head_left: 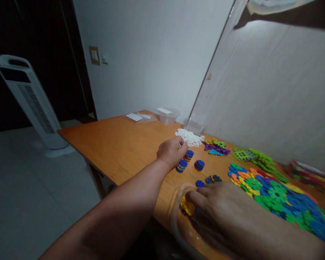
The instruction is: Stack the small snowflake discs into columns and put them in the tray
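My left hand (172, 151) reaches out over the wooden table (119, 144), fingers curled closed beside a small stack of blue discs (189, 155); what it holds, if anything, is hidden. Two more short stacks, a blue stack (181, 165) and another blue stack (199, 165), stand just right of it. My right hand (219, 206) lies palm down inside a clear plastic container (176, 216) at the table's near edge, fingers stretched over yellow pieces (186, 206). A flat sheet of joined coloured discs (276, 191) lies to the right.
White lattice pieces (190, 137), purple and green pieces (216, 147) and green grid pieces (249, 155) lie along the wall. Clear containers (168, 115) and a lid (141, 117) sit at the far end. A white tower fan (32, 101) stands on the floor at left.
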Motion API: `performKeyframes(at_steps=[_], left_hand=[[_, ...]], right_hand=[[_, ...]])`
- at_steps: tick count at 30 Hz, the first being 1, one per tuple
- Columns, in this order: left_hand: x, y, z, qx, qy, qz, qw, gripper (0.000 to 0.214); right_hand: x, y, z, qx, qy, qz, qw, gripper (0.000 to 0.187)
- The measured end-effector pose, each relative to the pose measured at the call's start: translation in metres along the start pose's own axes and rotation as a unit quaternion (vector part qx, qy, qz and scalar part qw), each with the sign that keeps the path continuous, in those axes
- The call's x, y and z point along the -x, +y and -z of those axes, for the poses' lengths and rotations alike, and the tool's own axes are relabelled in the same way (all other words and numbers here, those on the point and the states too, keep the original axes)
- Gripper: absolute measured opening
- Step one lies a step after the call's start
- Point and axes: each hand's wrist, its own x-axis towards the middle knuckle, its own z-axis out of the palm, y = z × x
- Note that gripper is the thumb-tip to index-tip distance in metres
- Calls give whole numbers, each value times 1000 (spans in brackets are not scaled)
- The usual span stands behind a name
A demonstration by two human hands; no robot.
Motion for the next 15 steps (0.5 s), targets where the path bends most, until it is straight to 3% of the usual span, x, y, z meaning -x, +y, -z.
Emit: performKeyframes(at_steps=[5,10,15], left_hand=[[1,1,1,-2,-1,-5,1000,30],[1,3,2,-7,-3,-4,1000,32],[2,6,5,-7,-17,16,1000,31]], right_hand=[[-1,7,-19,39,23,-5,999,5],[8,8,0,-17,12,-29,999,7],[9,-2,9,-78,-47,-26,996,14]])
